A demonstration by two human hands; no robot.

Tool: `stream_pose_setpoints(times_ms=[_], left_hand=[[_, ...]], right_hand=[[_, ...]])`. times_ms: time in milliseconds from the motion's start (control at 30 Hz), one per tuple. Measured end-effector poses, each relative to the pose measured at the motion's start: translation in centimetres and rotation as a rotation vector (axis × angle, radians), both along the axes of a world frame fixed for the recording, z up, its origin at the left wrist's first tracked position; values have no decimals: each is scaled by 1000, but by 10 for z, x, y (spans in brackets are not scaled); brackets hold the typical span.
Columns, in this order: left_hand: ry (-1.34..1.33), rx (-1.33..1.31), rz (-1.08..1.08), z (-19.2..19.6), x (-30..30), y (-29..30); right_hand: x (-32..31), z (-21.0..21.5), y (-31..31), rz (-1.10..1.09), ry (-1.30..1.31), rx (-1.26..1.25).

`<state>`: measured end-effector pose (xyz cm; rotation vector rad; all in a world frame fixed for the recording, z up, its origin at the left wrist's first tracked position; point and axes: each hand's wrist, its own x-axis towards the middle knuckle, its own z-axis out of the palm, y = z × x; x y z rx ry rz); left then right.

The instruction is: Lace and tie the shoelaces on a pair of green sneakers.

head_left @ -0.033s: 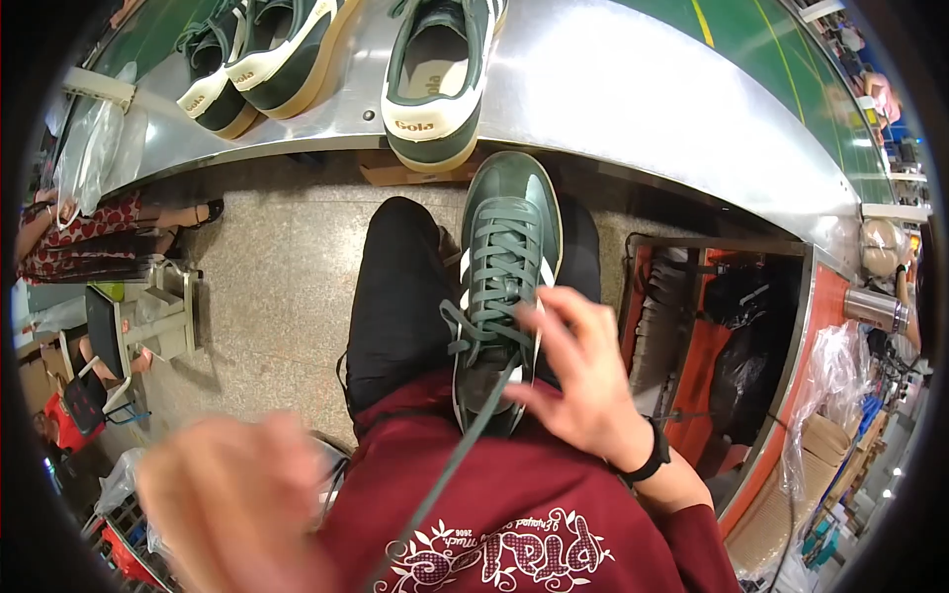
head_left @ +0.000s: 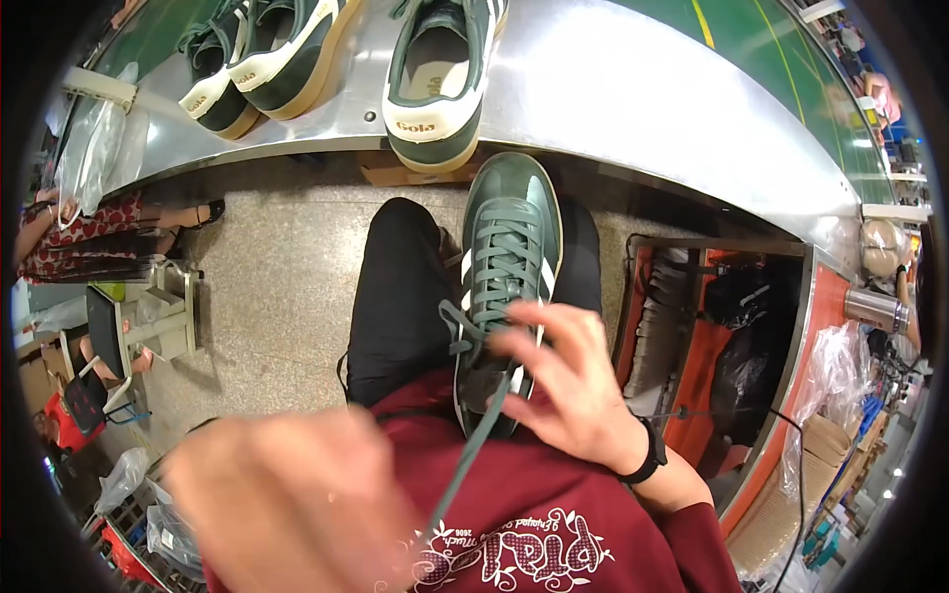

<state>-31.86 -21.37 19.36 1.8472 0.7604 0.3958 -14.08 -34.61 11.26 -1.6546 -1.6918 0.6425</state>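
Note:
A dark green sneaker (head_left: pixel 512 222) with white side stripes sits on my lap between my knees, toe pointing away. Its green shoelace (head_left: pixel 473 450) runs straight from the tongue area down to my left hand (head_left: pixel 292 499). That hand is smeared by motion; it looks closed around the lace's far part, though its fingertips are hidden. A lace loop (head_left: pixel 457 331) sticks out at the shoe's left side. My right hand (head_left: pixel 573 381), with a black band on its wrist, is at the upper eyelets, fingers over the laces and thumb apart, near the hanging lace.
Ahead, a metal-edged bench (head_left: pixel 633 89) carries a matching single sneaker (head_left: pixel 432 99) and a pair of sneakers (head_left: pixel 287 74) farther left. An orange-sided open shelf (head_left: pixel 806 287) with dark bags stands at my right. A grey-framed stool (head_left: pixel 163 306) and another person's legs (head_left: pixel 148 212) are at the left.
My left hand has moved right, toward my body's middle, and the lace's lower end has shifted with it. My right fingers have slid left across the laces.

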Motion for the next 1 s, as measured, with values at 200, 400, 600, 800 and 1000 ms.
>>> stream_pose_setpoints(times_ms=[200,400,600,800,1000], left_hand=[[166,123,-253,-118,8,20],[-16,-8,-235,-123,7,21],[-74,-517,-193,-132,9,11],[-211,-808,-250,-142,2,3],[-141,-149,-207,-137,16,6]], right_hand=[[30,-4,-14,-131,1536,-273],[10,-16,5,-20,-40,82],[-7,-24,9,-12,-304,60],[14,13,-7,-71,460,-332],[79,71,-37,-296,1177,556]])
